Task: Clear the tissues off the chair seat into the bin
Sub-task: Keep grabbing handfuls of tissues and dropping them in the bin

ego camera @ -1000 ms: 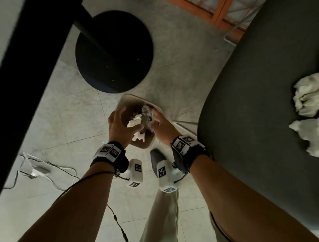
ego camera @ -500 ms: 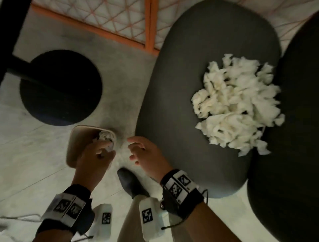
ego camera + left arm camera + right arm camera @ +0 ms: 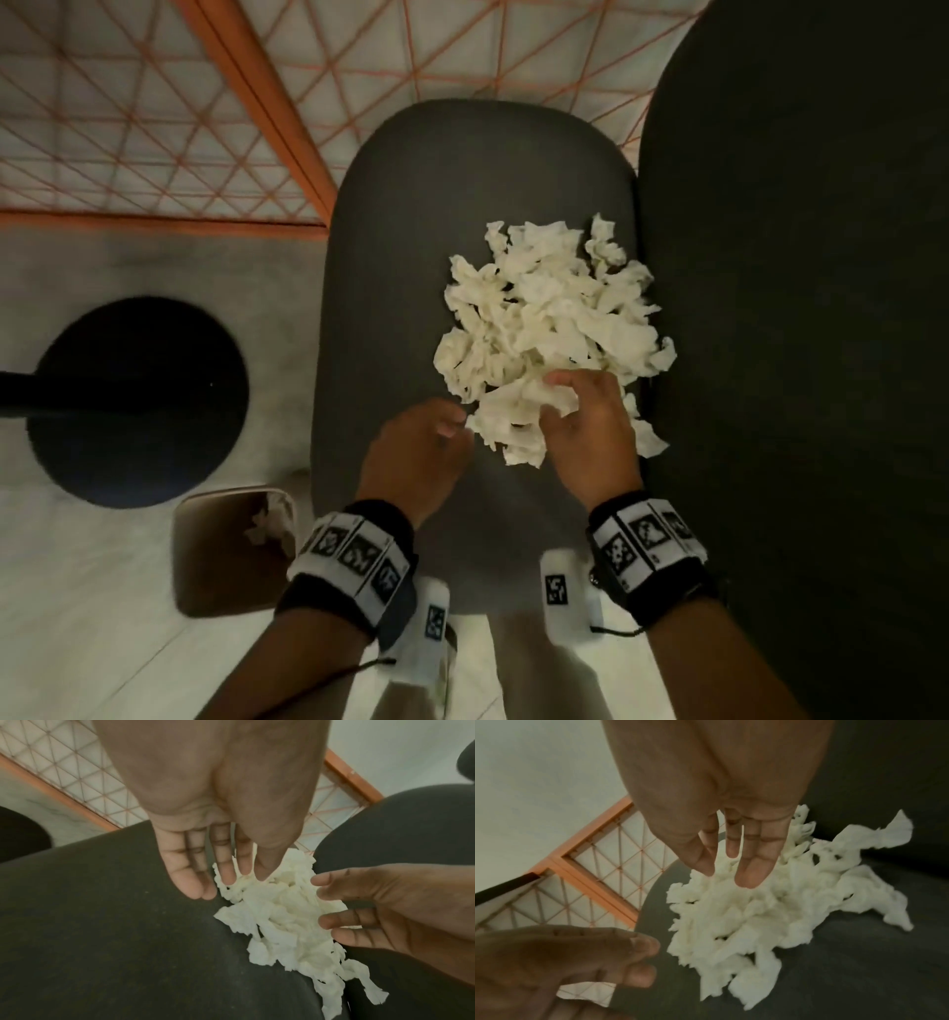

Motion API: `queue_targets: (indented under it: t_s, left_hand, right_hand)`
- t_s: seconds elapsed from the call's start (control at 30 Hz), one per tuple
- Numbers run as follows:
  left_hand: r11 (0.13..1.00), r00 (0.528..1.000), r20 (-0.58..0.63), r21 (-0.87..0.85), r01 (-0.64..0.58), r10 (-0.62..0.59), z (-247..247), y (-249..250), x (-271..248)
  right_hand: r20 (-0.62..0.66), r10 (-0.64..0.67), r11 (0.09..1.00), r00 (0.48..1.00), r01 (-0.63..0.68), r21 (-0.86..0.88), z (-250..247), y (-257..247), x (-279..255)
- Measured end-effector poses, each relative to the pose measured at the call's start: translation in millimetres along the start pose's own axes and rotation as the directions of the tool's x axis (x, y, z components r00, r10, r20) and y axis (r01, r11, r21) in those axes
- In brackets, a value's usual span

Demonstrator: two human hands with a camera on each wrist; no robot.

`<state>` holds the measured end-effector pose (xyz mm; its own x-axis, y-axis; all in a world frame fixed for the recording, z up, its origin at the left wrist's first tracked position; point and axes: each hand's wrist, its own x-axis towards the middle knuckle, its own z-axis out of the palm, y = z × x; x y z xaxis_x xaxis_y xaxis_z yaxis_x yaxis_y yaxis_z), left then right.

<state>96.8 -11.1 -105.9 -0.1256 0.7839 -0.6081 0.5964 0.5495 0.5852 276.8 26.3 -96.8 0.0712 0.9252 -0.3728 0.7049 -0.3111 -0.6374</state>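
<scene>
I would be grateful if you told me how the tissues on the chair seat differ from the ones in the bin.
The tissues on the chair seat form a large, spread heap; the tissues in the bin are only a small clump. Both hands reach the seat heap, the left hand and right hand at its near edge, while nothing touches the bin clump. Both are white and crumpled.

A: What does the right hand [image 3: 585, 437] cover?

B: The near edge of the tissues [image 3: 554, 318]; whatever lies under its palm is hidden.

A: And by the left hand [image 3: 416, 452]?

B: The bin [image 3: 205, 555] behind its wrist is motion-blurred, its inside too dark to read. Both forearms run off the bottom edge of the head view.
</scene>
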Motion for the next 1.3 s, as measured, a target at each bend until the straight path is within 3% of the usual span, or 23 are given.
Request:
queue_targets:
  t_s: [0.13,0.23,0.5,0.63,0.83,1.03,1.17,1.3]
  left_hand:
    - [0.987,0.992,0.059,0.122,0.102,-0.11,20.7,26.5,22.0]
    - [0.975,0.986,0.053,0.17,0.145,-0.156,36.4,34.6,29.5]
    - [0.986,0.983,-0.074,-0.012,0.168,-0.169,38.4,42.6,12.2]
    - [0.996,0.991,-0.096,-0.019,0.091,-0.092,34.8,31.8,6.3]
    - [0.986,0.978,-0.2,-0.166,0.026,-0.06,15.6,25.9,-5.9]
    - [0.99,0.978,-0.208,-0.143,0.006,-0.036,-10.3,15.0,-14.5]
    - [0.972,0.988,-0.149,-0.235,0.015,-0.051,-19.7,12.7,-13.1]
    - [0.996,0.996,-0.083,-0.082,-0.026,0.019,-11.9,16.9,-2.1]
  right_hand:
    - [0.087,0.088,0.993,0.992,-0.081,-0.09,-9.6,19.6,21.2]
    - [0.109,0.074,0.994,0.991,-0.064,-0.092,-6.9,27.2,28.4]
    - [-0.035,0.041,0.993,0.999,-0.037,0.11,-20.8,34.4,25.0]
    - [-0.07,0.157,0.961,0.985,-0.136,0.242,-35.9,31.6,15.4]
    - [-0.072,0.362,0.869,0.929,-0.309,0.387,-50.2,30.1,-3.7]
    - [0.006,0.437,0.847,0.899,-0.414,0.335,-29.3,34.9,-9.4]
    - [-0.001,0.455,0.837,0.89,-0.428,0.341,-17.1,29.2,-6.6]
    - [0.099,0.531,0.807,0.842,-0.538,0.244,-1.0,19.0,2.9]
